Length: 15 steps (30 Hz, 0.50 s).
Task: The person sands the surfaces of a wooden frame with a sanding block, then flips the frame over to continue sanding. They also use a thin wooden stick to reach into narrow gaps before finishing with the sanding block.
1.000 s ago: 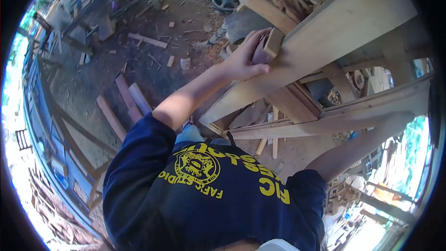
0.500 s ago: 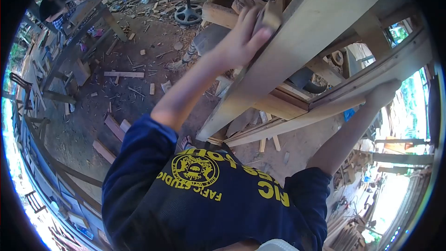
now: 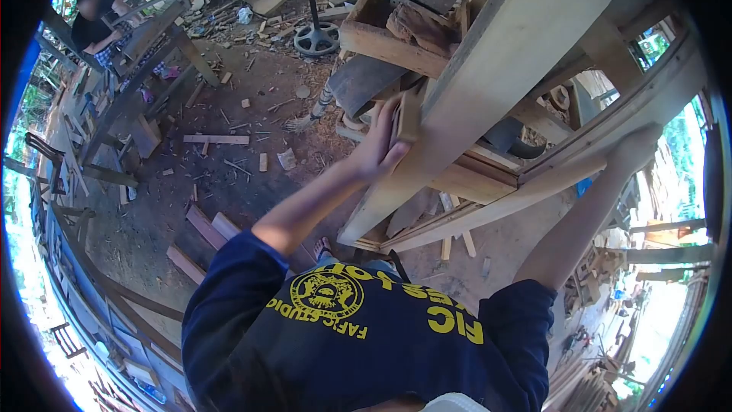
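A small rectangular wooden block (image 3: 406,123) is gripped in my left hand (image 3: 375,151), its thumb and fingers closed about the sides. The block lies against the side of a long pale beam (image 3: 488,69), which forms the near side of a wooden frame. My right hand (image 3: 639,145) is at the outer edge of the frame's other long rail (image 3: 602,141). It seems to grip that rail, though its fingertips are hard to make out against the bright background. A crosspiece (image 3: 474,180) joins the two long members between my hands.
Behind the frame stands a wooden box-like structure (image 3: 396,47) with a dark slab on top. A black wheel-like base with a post (image 3: 316,38) is on the floor. Offcuts (image 3: 216,140) and shavings litter the ground. Another person (image 3: 95,19) sits at the upper left.
My left hand has slid the block down along the beam, toward my body. My right hand stays at the far rail. The view has shifted slightly.
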{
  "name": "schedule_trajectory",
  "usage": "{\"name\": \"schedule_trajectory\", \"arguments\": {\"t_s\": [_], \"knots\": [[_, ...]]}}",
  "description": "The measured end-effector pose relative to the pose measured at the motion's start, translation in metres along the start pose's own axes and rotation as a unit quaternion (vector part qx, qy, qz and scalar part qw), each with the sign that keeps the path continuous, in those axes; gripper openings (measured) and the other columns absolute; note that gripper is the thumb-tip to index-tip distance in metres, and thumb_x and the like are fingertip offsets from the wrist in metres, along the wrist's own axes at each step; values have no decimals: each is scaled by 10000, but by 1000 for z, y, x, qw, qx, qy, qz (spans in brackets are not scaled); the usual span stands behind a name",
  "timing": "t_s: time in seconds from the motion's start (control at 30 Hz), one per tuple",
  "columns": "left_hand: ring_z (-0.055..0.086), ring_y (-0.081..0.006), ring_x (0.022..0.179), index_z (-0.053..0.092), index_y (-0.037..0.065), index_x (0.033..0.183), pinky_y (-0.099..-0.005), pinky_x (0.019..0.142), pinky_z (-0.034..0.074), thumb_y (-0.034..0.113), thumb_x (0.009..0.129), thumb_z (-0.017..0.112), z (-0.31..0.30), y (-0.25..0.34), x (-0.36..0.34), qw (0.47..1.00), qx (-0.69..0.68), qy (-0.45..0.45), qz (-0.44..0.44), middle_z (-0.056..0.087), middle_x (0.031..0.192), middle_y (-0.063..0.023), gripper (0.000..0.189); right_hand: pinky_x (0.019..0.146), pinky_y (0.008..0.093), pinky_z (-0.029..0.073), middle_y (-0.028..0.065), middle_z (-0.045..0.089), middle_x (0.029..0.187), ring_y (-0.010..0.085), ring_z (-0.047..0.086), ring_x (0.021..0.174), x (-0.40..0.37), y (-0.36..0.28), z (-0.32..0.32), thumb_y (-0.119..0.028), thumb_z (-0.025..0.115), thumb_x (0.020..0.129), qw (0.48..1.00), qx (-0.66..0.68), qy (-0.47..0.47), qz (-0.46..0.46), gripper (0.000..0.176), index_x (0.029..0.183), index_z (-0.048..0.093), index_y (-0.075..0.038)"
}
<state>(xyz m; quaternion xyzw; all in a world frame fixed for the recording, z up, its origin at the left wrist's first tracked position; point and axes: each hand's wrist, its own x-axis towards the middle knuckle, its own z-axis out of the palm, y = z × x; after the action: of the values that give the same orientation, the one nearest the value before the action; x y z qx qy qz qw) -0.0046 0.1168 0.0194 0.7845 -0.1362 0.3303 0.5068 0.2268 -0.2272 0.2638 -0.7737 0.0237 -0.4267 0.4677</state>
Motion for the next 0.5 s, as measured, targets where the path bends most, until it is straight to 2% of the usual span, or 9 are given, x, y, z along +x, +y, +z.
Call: {"name": "schedule_trajectory", "arguments": {"t_s": [0.07, 0.13, 0.23, 0.27, 0.3, 0.37, 0.43, 0.47, 0.5], "knots": [[373, -409, 1273, 146, -115, 1444, -462, 1098, 293, 471, 965, 462, -14, 23, 50, 999, 15, 9, 27, 322, 1334, -305, 820, 889, 457, 462, 247, 659, 1109, 363, 623, 1028, -4, -4, 1, -469, 301, 985, 999, 9, 23, -23, 632, 1186, 618, 40], [385, -410, 1259, 174, -112, 1426, -453, 1088, 307, 462, 971, 481, -25, 40, 110, 992, 37, 42, 116, 345, 1321, -308, 794, 888, 456, 460, 253, 659, 1104, 363, 622, 1029, -5, -8, 1, -465, 298, 986, 1000, 6, 21, -8, 630, 1188, 616, 39], [389, -425, 1252, 225, -100, 1402, -458, 1086, 313, 474, 960, 516, -44, 91, 185, 992, -13, 31, 122, 370, 1312, -305, 781, 879, 454, 465, 266, 656, 1096, 365, 626, 1020, -6, -13, -2, -468, 295, 985, 1000, -8, 11, 27, 632, 1177, 621, 38], [408, -368, 1165, 316, -79, 1322, -442, 1050, 323, 474, 1003, 430, -48, 107, 203, 988, -3, 56, 144, 407, 1235, -249, 649, 871, 454, 471, 272, 655, 1093, 367, 630, 1011, -7, -13, -2, -473, 296, 982, 999, -14, 5, 47, 636, 1163, 628, 38], [427, -312, 1078, 406, -58, 1242, -427, 1013, 333, 473, 1045, 345, -49, 113, 210, 983, 9, 81, 165, 445, 1158, -193, 570, 871, 454, 471, 272, 655, 1093, 367, 630, 1011, -2, -4, -2, -473, 296, 982, 999, -18, 1, 47, 636, 1163, 628, 38], [431, -301, 1089, 387, -61, 1266, -419, 1014, 340, 459, 1048, 351, -51, 111, 207, 985, 34, 65, 155, 440, 1168, -193, 566, 849, 452, 488, 278, 660, 1064, 371, 644, 974, 15, 20, -1, -497, 295, 983, 995, -89, 8, -34, 674, 1100, 642, 68], [436, -289, 1099, 368, -64, 1290, -410, 1015, 348, 446, 1050, 356, -50, 103, 193, 987, 57, 48, 144, 436, 1177, -193, 563, 842, 455, 493, 279, 664, 1051, 374, 649, 964, 15, 24, 1, -505, 292, 986, 997, -77, 7, -24, 689, 1065, 646, 81], [411, -359, 1181, 319, -73, 1338, -435, 1054, 329, 473, 1001, 435, -42, 92, 174, 996, -14, 36, 76, 413, 1238, -248, 652, 834, 458, 498, 279, 667, 1038, 378, 653, 954, 15, 23, 1, -512, 290, 989, 998, -61, 7, -18, 705, 1029, 649, 94], [399, -385, 1216, 294, -76, 1367, -444, 1071, 317, 482, 985, 451, -36, 78, 148, 999, -21, 24, 41, 399, 1266, -266, 694, 834, 458, 498, 279, 667, 1038, 378, 653, 954, 14, 20, 0, -512, 290, 989, 998, -64, 3, -22, 705, 1029, 649, 94]]}}
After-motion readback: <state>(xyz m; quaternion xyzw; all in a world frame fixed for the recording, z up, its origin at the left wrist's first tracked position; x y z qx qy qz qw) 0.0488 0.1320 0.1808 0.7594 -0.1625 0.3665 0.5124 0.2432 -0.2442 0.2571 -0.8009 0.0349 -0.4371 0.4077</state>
